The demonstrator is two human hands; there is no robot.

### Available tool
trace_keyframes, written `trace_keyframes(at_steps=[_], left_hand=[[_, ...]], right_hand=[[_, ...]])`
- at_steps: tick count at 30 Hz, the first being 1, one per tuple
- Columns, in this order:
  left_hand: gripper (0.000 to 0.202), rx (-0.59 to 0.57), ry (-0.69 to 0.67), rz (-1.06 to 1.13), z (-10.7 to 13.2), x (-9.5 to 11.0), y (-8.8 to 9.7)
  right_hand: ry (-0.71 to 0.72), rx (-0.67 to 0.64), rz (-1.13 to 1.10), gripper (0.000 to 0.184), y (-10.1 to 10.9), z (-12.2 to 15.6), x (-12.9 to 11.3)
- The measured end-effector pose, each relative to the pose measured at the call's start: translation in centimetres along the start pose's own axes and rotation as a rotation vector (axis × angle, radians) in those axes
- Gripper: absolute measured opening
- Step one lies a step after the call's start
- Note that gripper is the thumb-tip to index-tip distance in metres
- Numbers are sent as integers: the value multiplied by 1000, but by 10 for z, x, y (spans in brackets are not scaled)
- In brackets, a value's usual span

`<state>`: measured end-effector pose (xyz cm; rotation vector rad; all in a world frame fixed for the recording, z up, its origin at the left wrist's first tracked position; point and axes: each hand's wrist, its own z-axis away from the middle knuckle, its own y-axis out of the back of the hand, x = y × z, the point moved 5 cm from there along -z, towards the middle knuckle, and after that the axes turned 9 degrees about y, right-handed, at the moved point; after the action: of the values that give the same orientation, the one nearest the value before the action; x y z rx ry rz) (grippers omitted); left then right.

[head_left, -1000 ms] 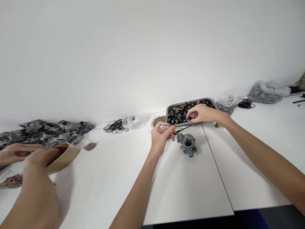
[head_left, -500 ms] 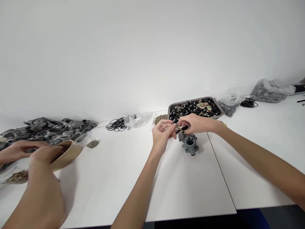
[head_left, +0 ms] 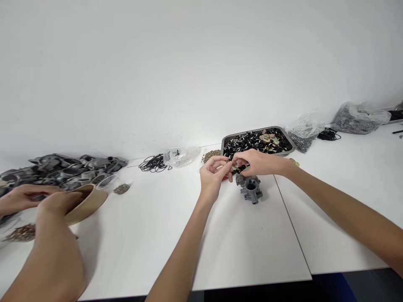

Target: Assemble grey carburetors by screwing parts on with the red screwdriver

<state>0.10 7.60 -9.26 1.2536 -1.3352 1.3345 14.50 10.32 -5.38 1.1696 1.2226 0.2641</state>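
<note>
My left hand point(head_left: 214, 176) and my right hand point(head_left: 256, 162) meet just above a grey cast metal body point(head_left: 250, 186) that stands on the white table point(head_left: 245, 239). The left fingers pinch a thin brass-coloured pin point(head_left: 235, 167). The right fingers pinch a small black part point(head_left: 242, 168) against the end of that pin. Both hands are closed on these pieces. Right behind them stands a metal tray point(head_left: 224, 144) full of small black parts.
A co-worker's hands point(head_left: 47, 205) hold a tan bowl point(head_left: 90, 203) at the left, beside a heap of grey castings point(head_left: 63, 167). Black rubber rings point(head_left: 154, 163), a clear bag point(head_left: 182, 156), small brass bits point(head_left: 211, 155) and bagged parts point(head_left: 359, 117) line the back.
My right hand came out of the tray with a small black part and joined my left hand at the pin over the grey body. The co-worker's hands barely moved.
</note>
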Motion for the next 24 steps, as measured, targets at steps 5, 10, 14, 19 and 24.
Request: trace_keyframes(at_steps=[5, 10, 14, 19, 24], left_hand=[[32, 9, -9, 2, 0, 2, 1], [30, -21, -4, -32, 1, 2, -1], [29, -48, -1, -52, 3, 2, -2], [33, -44, -23, -80, 4, 4, -4], [39, -101, -51, -103, 7, 8, -10]], right_hand=[[32, 32, 3, 23, 1, -1, 1], [78, 100, -9, 21, 3, -1, -1], [102, 194, -54, 24, 7, -1, -3], [150, 297, -164, 26, 12, -1, -2], [147, 304, -277, 28, 12, -2, 1]])
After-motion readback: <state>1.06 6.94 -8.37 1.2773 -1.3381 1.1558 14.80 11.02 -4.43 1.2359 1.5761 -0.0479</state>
